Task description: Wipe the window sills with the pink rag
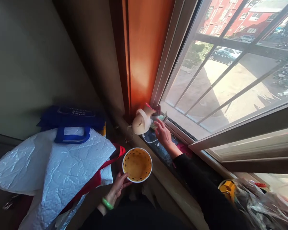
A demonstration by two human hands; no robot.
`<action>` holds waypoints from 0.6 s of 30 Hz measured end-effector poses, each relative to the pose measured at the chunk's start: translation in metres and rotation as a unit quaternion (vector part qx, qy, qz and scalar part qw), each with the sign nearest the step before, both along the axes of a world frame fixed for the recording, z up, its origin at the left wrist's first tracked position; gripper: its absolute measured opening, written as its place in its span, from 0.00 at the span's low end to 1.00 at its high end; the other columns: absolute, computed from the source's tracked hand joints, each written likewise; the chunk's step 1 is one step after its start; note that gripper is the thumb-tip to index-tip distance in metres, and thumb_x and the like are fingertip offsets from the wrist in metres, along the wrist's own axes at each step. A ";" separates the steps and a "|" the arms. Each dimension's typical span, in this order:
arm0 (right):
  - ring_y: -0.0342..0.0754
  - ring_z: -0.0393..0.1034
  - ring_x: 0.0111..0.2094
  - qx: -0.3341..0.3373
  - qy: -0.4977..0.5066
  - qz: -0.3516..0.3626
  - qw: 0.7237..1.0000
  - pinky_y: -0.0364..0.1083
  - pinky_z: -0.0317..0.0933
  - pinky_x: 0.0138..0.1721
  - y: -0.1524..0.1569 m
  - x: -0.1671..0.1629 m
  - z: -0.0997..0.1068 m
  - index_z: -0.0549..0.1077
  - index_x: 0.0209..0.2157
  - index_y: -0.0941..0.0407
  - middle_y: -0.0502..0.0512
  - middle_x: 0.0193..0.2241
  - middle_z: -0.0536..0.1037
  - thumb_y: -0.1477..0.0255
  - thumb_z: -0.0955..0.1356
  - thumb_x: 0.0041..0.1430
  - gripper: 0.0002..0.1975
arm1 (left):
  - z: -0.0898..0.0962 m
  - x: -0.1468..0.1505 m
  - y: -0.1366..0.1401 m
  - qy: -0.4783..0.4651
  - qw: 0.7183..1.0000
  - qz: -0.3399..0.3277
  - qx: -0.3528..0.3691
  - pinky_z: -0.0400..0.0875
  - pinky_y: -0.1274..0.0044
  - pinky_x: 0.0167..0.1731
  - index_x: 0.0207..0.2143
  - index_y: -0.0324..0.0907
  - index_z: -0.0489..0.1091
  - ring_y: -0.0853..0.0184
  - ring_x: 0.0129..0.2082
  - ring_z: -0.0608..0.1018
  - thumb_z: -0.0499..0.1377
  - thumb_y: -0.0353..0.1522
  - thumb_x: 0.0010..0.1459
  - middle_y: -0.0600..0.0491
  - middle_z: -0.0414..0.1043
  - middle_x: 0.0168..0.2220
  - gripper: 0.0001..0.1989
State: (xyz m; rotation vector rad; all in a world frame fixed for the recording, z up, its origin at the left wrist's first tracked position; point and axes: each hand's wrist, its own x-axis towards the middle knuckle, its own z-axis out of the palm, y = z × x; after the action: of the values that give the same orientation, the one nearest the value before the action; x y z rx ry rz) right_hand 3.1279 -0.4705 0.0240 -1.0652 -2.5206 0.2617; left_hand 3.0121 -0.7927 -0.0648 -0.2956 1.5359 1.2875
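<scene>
Black sleeve (196,185) spans the sill (163,154). By the sill's inner edge, the left hand's (118,185) fingers clasp a yellow bowl (137,164). Beside a beige object (139,124) at the far corner, the right hand (163,134) is outstretched, apparently a reaching step, grip unclear; care is needed around the cord (147,141).

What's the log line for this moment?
left hand: holding yellow basket | right hand: over windowsill, beside beige object, contact unclear

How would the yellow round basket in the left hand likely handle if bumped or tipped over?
The basket is probably light, since the left hand alone supports it at one side. It looks fairly stiff: its round rim shows no visible sag. On its side, that circular rim could let it roll.
</scene>
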 end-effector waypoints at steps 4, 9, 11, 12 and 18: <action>0.57 0.73 0.54 -0.025 -0.069 -0.027 0.997 0.47 0.72 0.44 0.010 -0.012 0.010 0.59 0.70 0.58 0.63 0.70 0.60 0.75 0.65 0.62 0.34 | 0.011 0.004 0.003 0.000 1.000 0.002 -0.002 0.85 0.67 0.39 0.56 0.38 0.68 0.61 0.36 0.86 0.62 0.24 0.63 0.40 0.79 0.52 0.19; 0.53 0.77 0.42 -0.025 -0.098 -0.046 0.994 0.46 0.68 0.34 0.007 0.026 -0.007 0.64 0.66 0.54 0.61 0.64 0.68 0.72 0.64 0.66 0.27 | 0.017 0.007 0.007 -0.002 1.000 0.030 0.004 0.84 0.70 0.42 0.55 0.40 0.70 0.61 0.41 0.86 0.64 0.24 0.61 0.41 0.80 0.51 0.19; 0.54 0.77 0.44 -0.020 -0.083 -0.049 0.995 0.46 0.67 0.35 0.002 0.044 -0.016 0.67 0.63 0.55 0.61 0.61 0.72 0.70 0.65 0.67 0.24 | 0.017 0.009 0.009 -0.002 0.999 0.038 0.001 0.84 0.70 0.43 0.55 0.40 0.70 0.61 0.41 0.86 0.63 0.23 0.61 0.41 0.80 0.51 0.20; 0.54 0.76 0.44 -0.020 -0.072 -0.055 0.996 0.46 0.67 0.35 -0.001 0.051 -0.019 0.68 0.62 0.56 0.62 0.58 0.74 0.69 0.66 0.66 0.23 | 0.018 0.009 0.011 -0.001 0.999 0.040 -0.001 0.84 0.70 0.43 0.55 0.39 0.70 0.61 0.41 0.86 0.63 0.23 0.62 0.41 0.80 0.51 0.19; 0.58 0.72 0.42 0.022 0.024 -0.097 0.995 0.50 0.67 0.37 0.003 0.050 -0.029 0.60 0.67 0.58 0.66 0.50 0.74 0.58 0.73 0.60 0.39 | 0.019 0.012 0.021 0.007 1.000 0.017 -0.011 0.84 0.69 0.41 0.54 0.37 0.69 0.63 0.36 0.86 0.62 0.23 0.62 0.39 0.80 0.51 0.18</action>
State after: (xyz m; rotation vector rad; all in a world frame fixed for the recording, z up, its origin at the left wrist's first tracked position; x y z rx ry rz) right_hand 3.1774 -0.4679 -0.0050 -1.2602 -2.3477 0.1742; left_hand 3.0240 -0.7720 -0.0461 -0.3280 1.5637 1.3034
